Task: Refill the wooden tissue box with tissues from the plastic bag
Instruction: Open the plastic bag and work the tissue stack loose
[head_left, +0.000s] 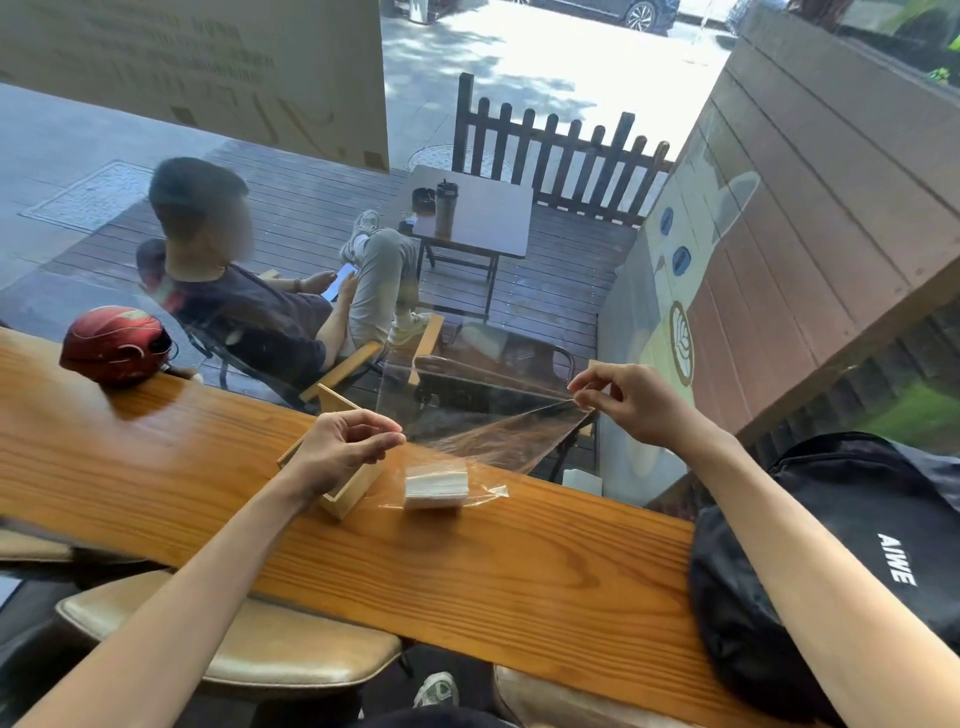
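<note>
Both hands hold the clear plastic bag (488, 415) stretched above the wooden desk (467, 571). The left hand (343, 452) has its grip pinched together on one edge of the bag's mouth; the right hand (628, 402) pinches the opposite edge, raised higher. A stack of white tissues (435, 486) lies in the bag's lower end, resting on the desk. The open wooden tissue box (337, 491) sits just beside it, partly under the left hand. A red helmet (114, 343) sits far left, a black bag (841, 519) at right.
</note>
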